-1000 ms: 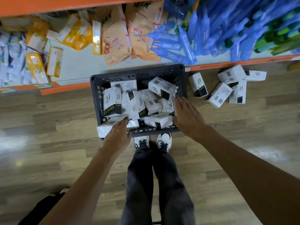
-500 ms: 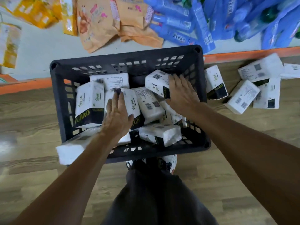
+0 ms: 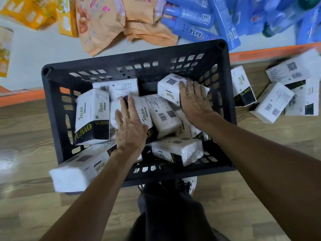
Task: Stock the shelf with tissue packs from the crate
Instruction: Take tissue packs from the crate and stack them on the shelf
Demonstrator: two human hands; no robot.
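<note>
Tissue packs [image 3: 92, 115] lie jumbled in the crate [image 3: 135, 56], beside the shelf [image 3: 43, 54]. Left hand [image 3: 130, 129] lies flat on a middle pack [image 3: 144, 109], right hand [image 3: 194, 101] drapes over the far-right pack [image 3: 169, 91]; neither is clamped yet. Likely light, squashy, slick film: grip gently across the narrow sides.

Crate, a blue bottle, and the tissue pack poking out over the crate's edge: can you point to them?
crate [image 3: 133, 58]: head view, on its far rim.
blue bottle [image 3: 182, 29]: head view, on the middle of its body.
tissue pack [image 3: 71, 176]: head view, on its white end past the crate's near left corner.
</note>
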